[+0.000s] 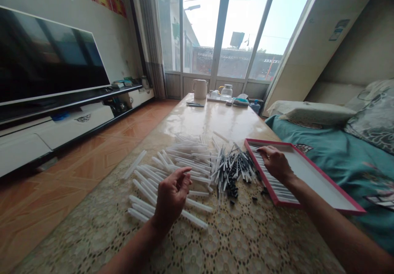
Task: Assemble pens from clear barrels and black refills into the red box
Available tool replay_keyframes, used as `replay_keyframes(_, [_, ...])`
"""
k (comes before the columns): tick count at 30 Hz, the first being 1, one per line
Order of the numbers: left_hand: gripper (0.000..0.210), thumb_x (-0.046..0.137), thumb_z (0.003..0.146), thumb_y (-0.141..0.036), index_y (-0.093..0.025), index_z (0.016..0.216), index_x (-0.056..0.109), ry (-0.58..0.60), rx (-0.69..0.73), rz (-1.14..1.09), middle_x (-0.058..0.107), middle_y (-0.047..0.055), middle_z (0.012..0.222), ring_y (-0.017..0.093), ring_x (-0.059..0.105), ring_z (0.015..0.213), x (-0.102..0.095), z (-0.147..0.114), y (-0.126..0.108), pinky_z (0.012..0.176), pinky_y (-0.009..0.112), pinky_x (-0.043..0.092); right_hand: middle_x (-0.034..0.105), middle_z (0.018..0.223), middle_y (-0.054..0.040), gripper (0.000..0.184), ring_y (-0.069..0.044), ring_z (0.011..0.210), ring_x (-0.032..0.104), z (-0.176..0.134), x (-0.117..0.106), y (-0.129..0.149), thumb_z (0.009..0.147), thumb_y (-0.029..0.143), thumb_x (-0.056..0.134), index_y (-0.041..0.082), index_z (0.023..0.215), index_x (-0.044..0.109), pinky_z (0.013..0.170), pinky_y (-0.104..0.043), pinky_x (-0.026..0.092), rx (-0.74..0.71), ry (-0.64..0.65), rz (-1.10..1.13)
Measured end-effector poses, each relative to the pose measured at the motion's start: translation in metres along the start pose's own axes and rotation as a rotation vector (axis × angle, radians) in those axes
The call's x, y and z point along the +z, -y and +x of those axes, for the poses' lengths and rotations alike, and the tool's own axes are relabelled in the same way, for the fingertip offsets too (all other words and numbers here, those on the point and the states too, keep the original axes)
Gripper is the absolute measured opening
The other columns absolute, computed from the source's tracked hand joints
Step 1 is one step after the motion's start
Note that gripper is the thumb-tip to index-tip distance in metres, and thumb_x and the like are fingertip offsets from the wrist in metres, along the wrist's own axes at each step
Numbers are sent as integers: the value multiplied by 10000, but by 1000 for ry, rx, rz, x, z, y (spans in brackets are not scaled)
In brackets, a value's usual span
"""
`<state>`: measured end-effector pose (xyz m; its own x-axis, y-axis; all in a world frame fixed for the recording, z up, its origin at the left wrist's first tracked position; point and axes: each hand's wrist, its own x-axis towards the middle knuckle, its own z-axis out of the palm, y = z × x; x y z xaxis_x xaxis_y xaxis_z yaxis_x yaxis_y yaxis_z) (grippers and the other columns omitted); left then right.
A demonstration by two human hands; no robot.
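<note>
My left hand point(172, 192) hovers over a pile of white plastic pen barrels point(147, 183). Its fingers are loosely curled, thumb and index a little apart, and nothing shows between them. At the left side of a shallow red-rimmed box point(326, 185), my right hand point(275, 163) pinches the end of a slim white pen barrel point(254, 148). More such barrels point(278, 189) lie side by side in the box, partly hidden by that hand. Between the hands lie thin dark-tipped refills point(237, 163) in a heap, with small black caps point(232, 189) in front of them.
A patterned cover lies over the long table point(197, 249). On its far end stand a pitcher point(200, 89), a glass jar point(227, 92) and a tissue pack point(240, 100). A sofa with a teal cover point(295, 128) runs along the right; a TV cabinet point(76, 122) stands left.
</note>
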<state>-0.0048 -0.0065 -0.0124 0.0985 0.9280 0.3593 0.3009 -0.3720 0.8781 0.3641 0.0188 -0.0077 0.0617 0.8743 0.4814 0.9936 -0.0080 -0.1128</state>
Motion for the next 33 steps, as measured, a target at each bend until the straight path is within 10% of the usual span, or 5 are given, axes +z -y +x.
replay_keyframes(8, [295,545,803,-365,-136,970,626,-94,-191,-223,625,16,639,111,542,443,-6,12,4,371,188,395,613,813,-37,133,-163,736,576,-49,-16,117,865,195,487,191,855,620,683,-271,440,-213,148,397])
replay_keyframes(15, [274,597,760,-355,-140,923,653,-99,-186,-227,638,20,633,107,545,435,-9,13,7,372,180,384,599,890,-70,87,-222,900,523,-54,-11,193,814,177,566,194,886,612,810,-339,408,-232,163,218])
replay_keyframes(23, [225,589,779,-364,-147,757,648,104,-158,-179,615,5,591,108,560,429,-2,4,-2,394,194,419,565,813,-51,47,-200,812,527,-57,-12,185,822,193,543,187,780,563,718,-290,409,-115,153,282])
replay_keyframes(28, [328,651,731,-407,-123,893,633,351,-397,-500,638,17,629,106,563,407,9,-4,-5,339,187,407,543,775,-25,85,-162,718,523,-71,-33,182,844,210,524,191,765,550,647,-259,401,-89,119,480])
replay_keyframes(33, [342,716,678,-398,-109,841,632,298,-541,-803,656,27,657,79,569,450,11,-3,-2,380,156,403,563,773,-23,114,-155,725,542,-74,-36,190,864,234,515,193,775,574,656,-255,415,-157,152,584])
